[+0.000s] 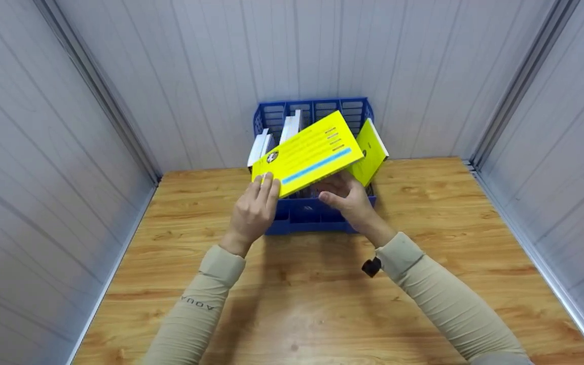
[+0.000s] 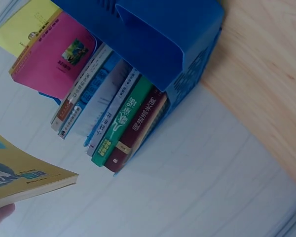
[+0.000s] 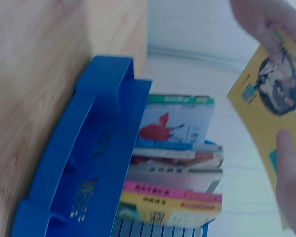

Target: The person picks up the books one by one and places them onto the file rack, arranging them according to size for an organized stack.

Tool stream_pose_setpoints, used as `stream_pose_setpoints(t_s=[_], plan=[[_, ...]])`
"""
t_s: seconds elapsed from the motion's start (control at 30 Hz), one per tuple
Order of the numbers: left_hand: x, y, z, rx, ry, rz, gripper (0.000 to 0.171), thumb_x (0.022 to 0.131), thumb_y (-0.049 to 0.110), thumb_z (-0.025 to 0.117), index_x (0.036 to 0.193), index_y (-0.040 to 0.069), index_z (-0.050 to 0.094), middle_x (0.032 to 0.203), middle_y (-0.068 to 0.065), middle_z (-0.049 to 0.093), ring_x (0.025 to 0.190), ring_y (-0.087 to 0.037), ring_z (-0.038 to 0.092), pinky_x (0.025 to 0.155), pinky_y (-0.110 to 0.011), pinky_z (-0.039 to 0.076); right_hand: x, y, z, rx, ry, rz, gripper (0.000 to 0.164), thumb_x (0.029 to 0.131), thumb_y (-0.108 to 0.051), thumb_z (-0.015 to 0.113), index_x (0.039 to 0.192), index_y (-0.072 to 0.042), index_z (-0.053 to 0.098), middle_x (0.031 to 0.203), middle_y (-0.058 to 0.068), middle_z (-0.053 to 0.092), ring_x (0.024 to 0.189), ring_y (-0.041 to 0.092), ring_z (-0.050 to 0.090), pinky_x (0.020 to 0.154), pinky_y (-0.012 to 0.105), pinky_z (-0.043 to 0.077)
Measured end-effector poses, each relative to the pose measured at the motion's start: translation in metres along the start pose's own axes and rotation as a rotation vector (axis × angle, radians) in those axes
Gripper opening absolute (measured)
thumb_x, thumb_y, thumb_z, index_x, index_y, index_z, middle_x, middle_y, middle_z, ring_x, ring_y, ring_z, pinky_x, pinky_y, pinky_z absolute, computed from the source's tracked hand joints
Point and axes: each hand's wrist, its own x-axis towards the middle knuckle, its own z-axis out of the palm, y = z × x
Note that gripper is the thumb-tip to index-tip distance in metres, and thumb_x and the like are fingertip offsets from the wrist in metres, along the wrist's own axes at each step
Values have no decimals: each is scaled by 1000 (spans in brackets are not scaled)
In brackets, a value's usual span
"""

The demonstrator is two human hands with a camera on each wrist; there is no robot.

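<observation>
A yellow book point(image 1: 312, 152) is held tilted above a blue desktop rack point(image 1: 317, 215). My left hand point(image 1: 254, 210) pinches its lower left corner, fingers on the upper cover and thumb beneath. Below the book's right half is my right hand point(image 1: 353, 200), its thumb extended and its other fingers partly hidden by the book. The right wrist view shows the book's underside cover point(image 3: 266, 118) with a round picture, and a straight digit of my right hand point(image 3: 291, 182) in front of it. Whether that digit touches the cover, I cannot tell.
Several books stand in the rack, among them a pink one point(image 2: 59, 54), a green one point(image 2: 121, 121) and a maroon one point(image 2: 140, 121). Another yellow book point(image 1: 370, 154) leans at the rack's right side. Pale panel walls point(image 1: 211, 86) enclose the wooden tabletop point(image 1: 297, 314).
</observation>
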Motion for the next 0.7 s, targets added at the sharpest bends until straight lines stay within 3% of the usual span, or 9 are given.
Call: stream_pose_setpoints(t_s=[0.13,0.27,0.4,0.7], plan=[[4,6,0,-3,8,38,20,111,-1,52,118,-1,70,116,-20,80,96,-35,81,78,-43,68,-2,-7,8,181,-16,-3,110,87,-47,91,166,-6,28,149,9,62,131,21,69,113,46,57],[7,11,-2,-14,-25,78,19,112,1,52,121,-1,68,119,-20,80,100,-36,81,82,-44,68,-6,-15,14,311,66,27,81,105,-22,73,169,-11,24,154,14,60,128,22,72,106,44,61],[9,13,-3,-19,-66,112,19,114,6,51,125,-1,65,123,-19,79,105,-36,80,85,-43,68,-8,-19,14,337,160,58,64,110,-5,51,169,-8,27,146,12,67,118,22,77,95,40,65],[21,16,1,-113,-134,123,23,116,9,47,130,1,63,127,-20,76,117,-35,77,95,-43,65,-9,-24,1,343,285,48,58,109,3,46,165,-2,33,133,10,74,109,23,80,86,39,68]])
